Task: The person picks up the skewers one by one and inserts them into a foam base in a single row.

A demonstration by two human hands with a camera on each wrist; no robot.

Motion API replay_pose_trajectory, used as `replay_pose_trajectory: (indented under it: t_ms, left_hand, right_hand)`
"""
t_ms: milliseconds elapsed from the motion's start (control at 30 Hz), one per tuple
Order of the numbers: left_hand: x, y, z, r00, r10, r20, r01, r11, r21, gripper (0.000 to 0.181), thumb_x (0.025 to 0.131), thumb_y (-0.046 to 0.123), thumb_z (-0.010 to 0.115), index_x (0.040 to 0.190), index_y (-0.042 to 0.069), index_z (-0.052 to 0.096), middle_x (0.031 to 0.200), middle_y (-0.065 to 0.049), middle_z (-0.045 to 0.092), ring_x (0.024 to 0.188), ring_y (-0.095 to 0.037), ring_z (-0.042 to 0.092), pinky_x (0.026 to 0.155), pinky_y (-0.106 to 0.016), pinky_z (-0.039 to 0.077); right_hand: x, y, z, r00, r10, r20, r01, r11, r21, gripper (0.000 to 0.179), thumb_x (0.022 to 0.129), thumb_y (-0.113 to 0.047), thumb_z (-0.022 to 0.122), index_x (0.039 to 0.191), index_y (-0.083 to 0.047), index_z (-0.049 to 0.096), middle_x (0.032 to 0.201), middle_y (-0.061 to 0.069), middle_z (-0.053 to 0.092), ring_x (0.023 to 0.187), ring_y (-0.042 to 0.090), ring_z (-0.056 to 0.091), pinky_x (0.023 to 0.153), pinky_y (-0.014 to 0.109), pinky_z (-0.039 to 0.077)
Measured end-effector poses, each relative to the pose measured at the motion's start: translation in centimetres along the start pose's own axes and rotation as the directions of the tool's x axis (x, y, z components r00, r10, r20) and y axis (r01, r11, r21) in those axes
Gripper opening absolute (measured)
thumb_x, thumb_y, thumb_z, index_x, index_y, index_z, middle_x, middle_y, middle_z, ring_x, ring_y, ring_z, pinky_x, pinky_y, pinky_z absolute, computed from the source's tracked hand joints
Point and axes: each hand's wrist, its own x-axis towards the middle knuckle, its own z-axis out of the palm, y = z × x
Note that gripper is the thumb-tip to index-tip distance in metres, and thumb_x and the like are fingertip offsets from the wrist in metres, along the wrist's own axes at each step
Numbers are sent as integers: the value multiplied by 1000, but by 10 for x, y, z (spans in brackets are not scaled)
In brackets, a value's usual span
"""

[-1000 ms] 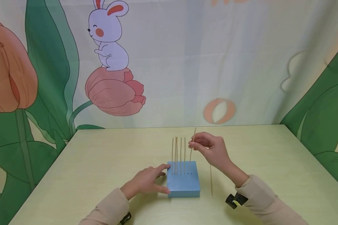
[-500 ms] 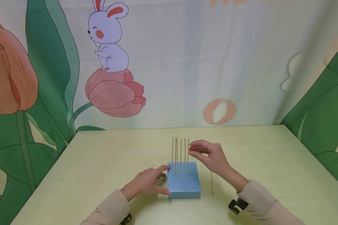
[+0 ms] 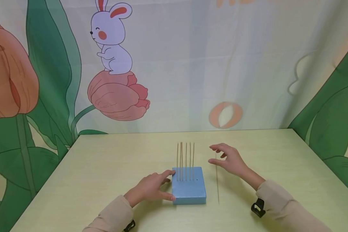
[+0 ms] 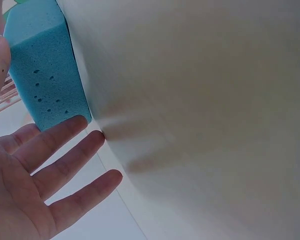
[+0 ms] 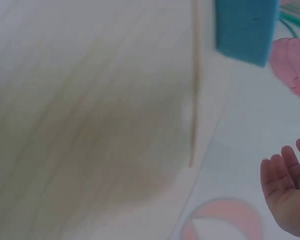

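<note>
A blue foam block (image 3: 188, 191) lies on the table, with several thin wooden sticks (image 3: 186, 161) standing upright in a row across its top. To the right of the row a small hole (image 3: 197, 179) shows in the foam. My left hand (image 3: 151, 187) touches the block's left side, thumb at the near corner and index finger at the far one; its other fingers stretch out straight in the left wrist view. My right hand (image 3: 230, 161) hovers right of the block, thumb and fingers apart, holding nothing. Below its fingertips a single loose wooden stick (image 3: 217, 183) lies on the table.
The pale wooden table (image 3: 104, 167) ends at a backdrop cloth (image 3: 168, 80) printed with a rabbit and flowers. Each wrist carries a black strap, the right-hand strap (image 3: 258, 207) hanging just above the tabletop.
My right hand lowered a stick into a hole, so that it stands at the right end of the row. It then let go and moved right, towards the loose stick. The left hand stayed put.
</note>
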Motion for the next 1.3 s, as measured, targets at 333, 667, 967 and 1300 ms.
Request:
replay_pose_trajectory:
  t_ms: [333, 667, 967, 1300]
  left_hand:
    - [-1, 2, -2, 1000, -4, 1, 4, 1000, 7, 84, 71, 56, 68, 137, 15, 36, 117, -10, 61, 111, -33, 52, 85, -47, 42]
    - [-1, 2, -2, 1000, -1, 9, 1, 1000, -1, 85, 71, 55, 68, 138, 15, 35, 118, -11, 60, 110, -34, 52, 85, -47, 42]
    - [-2, 3, -2, 1000, -14, 6, 14, 1000, -3, 84, 71, 55, 69, 137, 15, 36, 118, -10, 61, 111, -34, 52, 85, -47, 42]
    - [0, 1, 0, 1000, -6, 2, 6, 1000, 5, 85, 70, 56, 68, 138, 15, 35, 117, -10, 61, 110, -33, 52, 85, -46, 42]
  right_hand:
    - [-3, 35, 2, 954, 187, 235, -139, 969, -206, 83, 70, -38, 77, 132, 4, 41, 125, 29, 38, 114, 46, 34, 88, 60, 32]
    - [-2, 51, 4, 853, 354, 384, -194, 897, -397, 99, 71, -59, 67, 140, -1, 29, 141, 30, 18, 125, 51, 16, 90, 69, 18]
    - [1, 51, 6, 840, 374, 394, -200, 887, -416, 100, 69, -62, 66, 141, -3, 29, 141, 29, 18, 125, 51, 16, 90, 68, 18]
    - [8, 56, 10, 853, 374, 363, -240, 901, -362, 100, 61, -58, 75, 134, -6, 32, 138, 26, 24, 122, 50, 21, 87, 68, 22]
